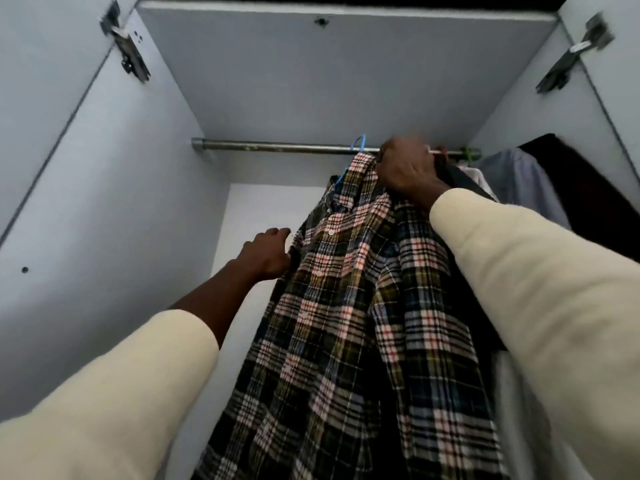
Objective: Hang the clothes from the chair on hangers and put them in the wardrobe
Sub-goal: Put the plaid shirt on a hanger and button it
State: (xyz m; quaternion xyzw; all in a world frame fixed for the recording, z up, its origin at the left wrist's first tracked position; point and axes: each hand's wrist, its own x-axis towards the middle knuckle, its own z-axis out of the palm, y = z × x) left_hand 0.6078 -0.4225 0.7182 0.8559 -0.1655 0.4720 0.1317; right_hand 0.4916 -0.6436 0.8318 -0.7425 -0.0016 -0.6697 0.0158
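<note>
The plaid shirt (363, 306) hangs on a blue hanger (358, 147) whose hook rises to the rail (277, 147) of the wardrobe (104, 202); whether the hook is seated over the rail cannot be told. The right hand (408, 168) is up at the shirt's shoulder just under the rail, fingers curled round the fabric and probably the hanger beneath, though motion blur hides the tips. The left hand (268, 252) is lower, at the shirt's left front edge, fingers curled and pinching the cloth. The shirt's long axis runs straight down from the rail towards the camera. The right hand is nearer the hook, so seating or sliding it along the rail is likely its job. Other clothes (519, 181) hang on the rail just right of the right hand.
</note>
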